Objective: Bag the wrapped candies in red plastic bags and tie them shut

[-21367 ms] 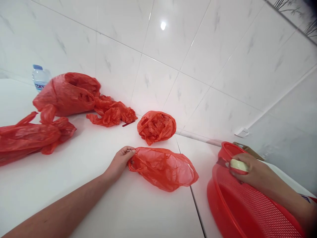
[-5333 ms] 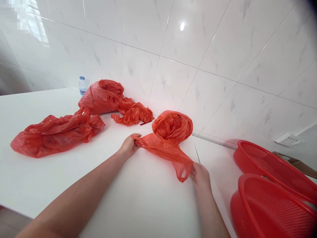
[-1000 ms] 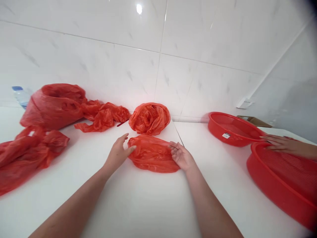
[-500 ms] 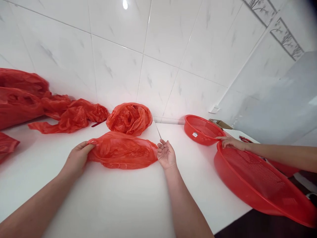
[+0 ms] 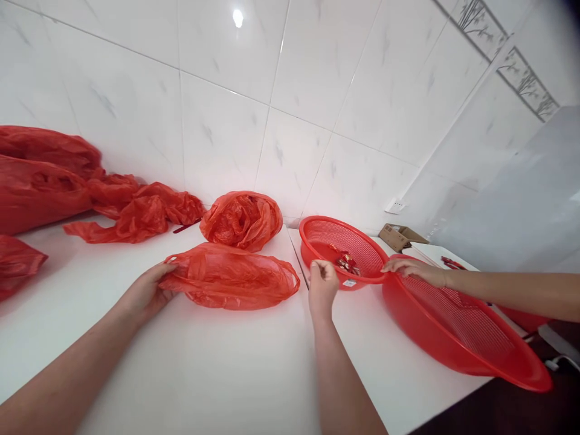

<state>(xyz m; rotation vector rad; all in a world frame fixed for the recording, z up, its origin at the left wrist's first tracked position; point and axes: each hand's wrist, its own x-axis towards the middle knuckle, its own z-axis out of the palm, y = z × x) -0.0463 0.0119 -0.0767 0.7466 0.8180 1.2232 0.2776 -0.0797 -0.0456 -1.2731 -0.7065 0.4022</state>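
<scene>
My left hand (image 5: 147, 294) grips the left end of a flattened red plastic bag (image 5: 235, 279) lying on the white counter. My right hand (image 5: 322, 289) has left the bag, and its fingers close on the front rim of a red mesh basket (image 5: 339, 241). Small red packets (image 5: 344, 263) lie inside that basket. A co-worker's hand (image 5: 410, 270) rests on the rim of a larger red mesh basket (image 5: 453, 320), which stands tilted at the right.
A balled red bag (image 5: 241, 220) sits against the wall behind the flattened bag. More crumpled red bags (image 5: 45, 181) pile up at the left. A cardboard box (image 5: 396, 237) and red-handled scissors (image 5: 452, 263) lie at the far right. White marble-look tiles form the wall.
My right hand has moved from the bag's right end to the rim of the smaller basket, which now sits closer, with its packets showing. My left hand stays on the bag.
</scene>
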